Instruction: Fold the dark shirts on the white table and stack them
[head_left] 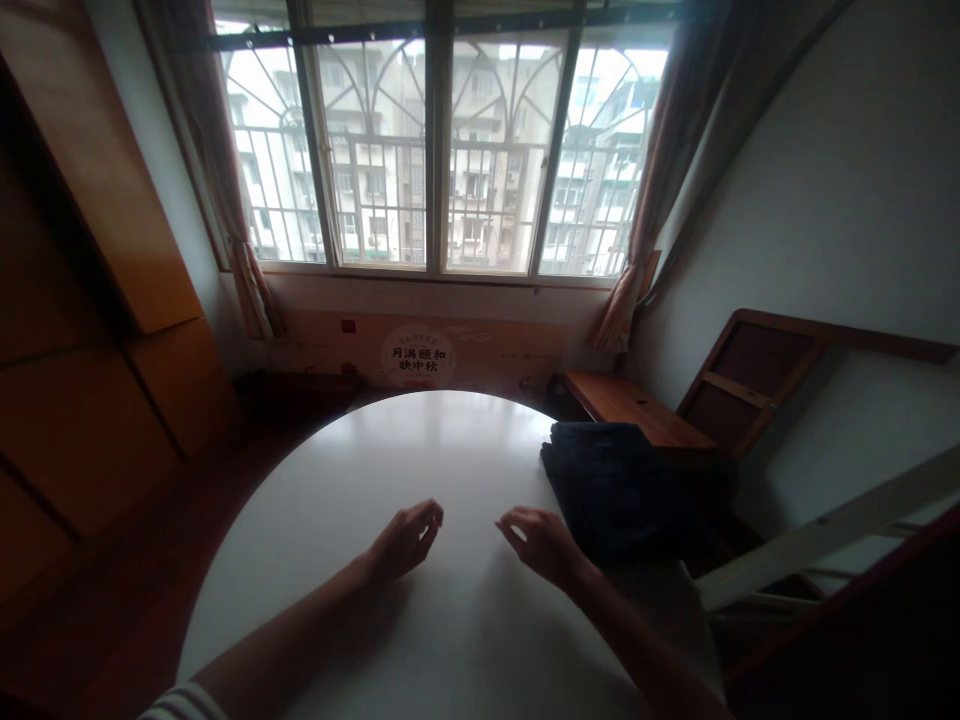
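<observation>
Both hands hover or rest at the middle of a white round table (pixel 337 480); contact with its top is hard to judge. My left hand (pixel 405 541) has loosely curled fingers, with the thumb apart from them and nothing held. Facing it across a short gap, my right hand (pixel 538 542) is also loosely bent, a small opening showing between thumb and fingers, nothing in it. Just to the right of my right hand lies a stack of folded dark blue cloth (pixel 619 490), perhaps clothing, its folded edges facing left. Neither hand touches it.
A wooden bench or low table (pixel 637 408) and a leaning wooden frame (pixel 750 375) stand at the right. A pale ladder-like frame (pixel 825 535) is close by. Wooden cabinets (pixel 172 390) line the left. Behind the table, a printed panel (pixel 480 350) sits below a barred window (pixel 491 180).
</observation>
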